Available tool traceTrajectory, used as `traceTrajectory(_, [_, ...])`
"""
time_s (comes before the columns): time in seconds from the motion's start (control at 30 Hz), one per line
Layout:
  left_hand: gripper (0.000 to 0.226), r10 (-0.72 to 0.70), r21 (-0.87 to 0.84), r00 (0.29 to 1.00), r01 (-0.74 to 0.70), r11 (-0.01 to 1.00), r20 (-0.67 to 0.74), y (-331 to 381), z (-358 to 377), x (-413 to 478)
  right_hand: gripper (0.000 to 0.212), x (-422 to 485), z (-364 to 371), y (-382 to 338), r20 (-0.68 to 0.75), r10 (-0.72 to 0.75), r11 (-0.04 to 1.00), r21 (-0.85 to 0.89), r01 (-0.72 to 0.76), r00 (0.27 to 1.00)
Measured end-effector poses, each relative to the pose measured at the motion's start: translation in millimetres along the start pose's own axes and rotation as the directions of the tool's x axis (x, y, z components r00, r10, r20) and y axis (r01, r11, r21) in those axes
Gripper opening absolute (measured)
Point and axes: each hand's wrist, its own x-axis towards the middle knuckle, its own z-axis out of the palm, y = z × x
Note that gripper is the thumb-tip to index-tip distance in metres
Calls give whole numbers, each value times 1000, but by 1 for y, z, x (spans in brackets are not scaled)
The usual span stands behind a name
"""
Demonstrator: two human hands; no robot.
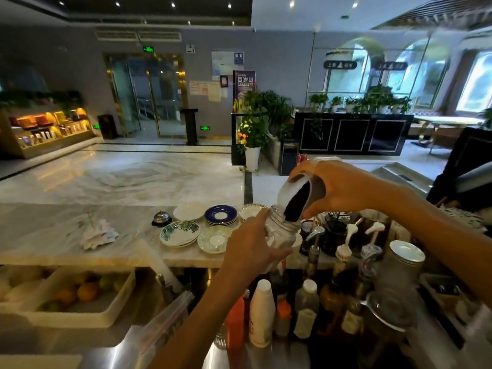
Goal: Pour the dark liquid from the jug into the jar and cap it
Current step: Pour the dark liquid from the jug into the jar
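Observation:
My right hand [343, 187] grips a pale jug [290, 194] and tips it steeply down to the left. Dark liquid [296, 206] runs along its inside to the spout, which sits at the mouth of a clear glass jar [279, 230]. My left hand [253, 243] wraps around the jar's left side and holds it up above the counter, slightly tilted. The jar looks mostly clear inside. I see no cap on the jar's mouth.
Stacks of saucers [181, 233] and a service bell [162, 217] sit on the marble counter [53, 235]. Below the hands stand several syrup and sauce bottles [262, 312], pump bottles [343, 257] and a lidded metal canister [404, 265]. A tray of citrus fruit [77, 291] lies lower left.

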Motion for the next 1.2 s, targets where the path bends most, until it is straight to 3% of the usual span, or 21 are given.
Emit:
traceTrajectory(0.43, [91, -3, -24, 999, 4, 1000, 45, 10, 1, 3, 73, -2, -10, 4, 10, -12, 1000, -14, 12, 1000])
traceTrajectory(0.7, [69, -17, -182, 994, 37, 983, 109, 19, 0, 1, 78, -2, -19, 4, 47, -28, 999, -45, 30, 998])
traceTrajectory(0.83, [75, -26, -187, 992, 48, 981, 122, 22, 4, 3, 78, -4, -22, 4, 62, -27, 998, -51, 31, 998])
traceTrajectory(1.2, [59, 17, -268, 991, 19, 963, 132, 26, 3, 0, 77, -10, -35, -7, 82, -27, 996, -78, 33, 996])
